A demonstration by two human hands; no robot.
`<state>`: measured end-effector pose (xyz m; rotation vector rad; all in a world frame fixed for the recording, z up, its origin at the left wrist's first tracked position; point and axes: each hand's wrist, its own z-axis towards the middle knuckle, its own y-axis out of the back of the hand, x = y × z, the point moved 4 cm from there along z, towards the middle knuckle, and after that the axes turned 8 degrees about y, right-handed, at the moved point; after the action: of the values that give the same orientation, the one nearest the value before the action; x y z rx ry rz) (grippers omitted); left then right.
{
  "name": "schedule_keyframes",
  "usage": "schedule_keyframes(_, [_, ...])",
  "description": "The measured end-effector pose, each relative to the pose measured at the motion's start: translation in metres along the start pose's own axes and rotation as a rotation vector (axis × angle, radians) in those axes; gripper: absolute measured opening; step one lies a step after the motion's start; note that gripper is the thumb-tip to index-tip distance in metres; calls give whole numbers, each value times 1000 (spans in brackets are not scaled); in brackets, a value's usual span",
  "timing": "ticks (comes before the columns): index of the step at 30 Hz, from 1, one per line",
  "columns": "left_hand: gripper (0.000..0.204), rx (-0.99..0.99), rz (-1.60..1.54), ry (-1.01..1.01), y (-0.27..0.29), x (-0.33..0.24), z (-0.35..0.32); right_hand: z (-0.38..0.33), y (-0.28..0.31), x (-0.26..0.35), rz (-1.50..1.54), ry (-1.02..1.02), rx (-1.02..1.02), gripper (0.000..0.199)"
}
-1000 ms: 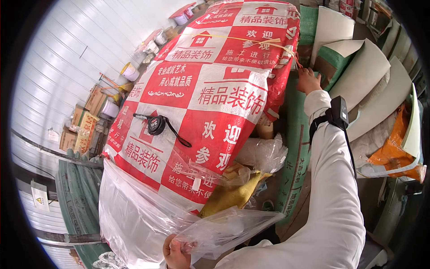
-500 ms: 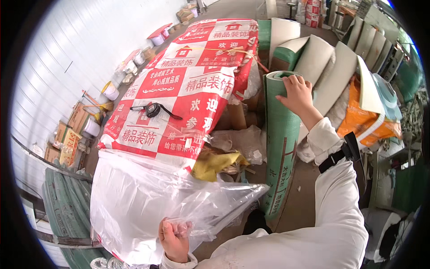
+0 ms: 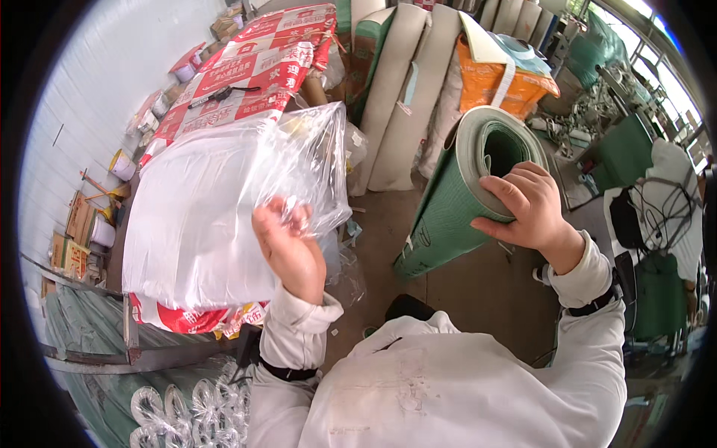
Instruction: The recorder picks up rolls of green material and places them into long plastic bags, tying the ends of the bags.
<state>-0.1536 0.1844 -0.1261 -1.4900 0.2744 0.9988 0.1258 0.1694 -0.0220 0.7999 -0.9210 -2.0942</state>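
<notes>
My right hand (image 3: 529, 207) grips the upper rim of a thick green roll of sheeting (image 3: 448, 213) with a pale inner side. The roll leans, its open top toward me and its lower end on the floor. On the left, my left hand (image 3: 293, 250) has its fingers curled at the edge of a clear plastic film (image 3: 317, 153), pinching it. That film lies over a white-wrapped block (image 3: 198, 216) on a pile covered by red-and-white printed sheeting (image 3: 258, 71). A black tape measure (image 3: 222, 95) rests on this sheeting.
Several pale rolls (image 3: 403, 97) stand at the back, beside an orange bag (image 3: 493, 82). A cluttered bench (image 3: 627, 149) lines the right. Boxes (image 3: 71, 254) and buckets (image 3: 123, 164) sit along the left wall. Plastic-wrapped rings (image 3: 179, 411) lie at lower left.
The green roll has swung right and tilted toward me, with my right hand on its rim. My left hand has risen with the film. The view has turned right.
</notes>
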Motion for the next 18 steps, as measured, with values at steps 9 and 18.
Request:
schedule_keyframes(9, [35,467,431,300,-85,11,-113,-68,111,109,248,398,-250,31])
schedule_keyframes(18, [47,985,255,796,-149,33,-207,-157,151,123,775,394,-236,36])
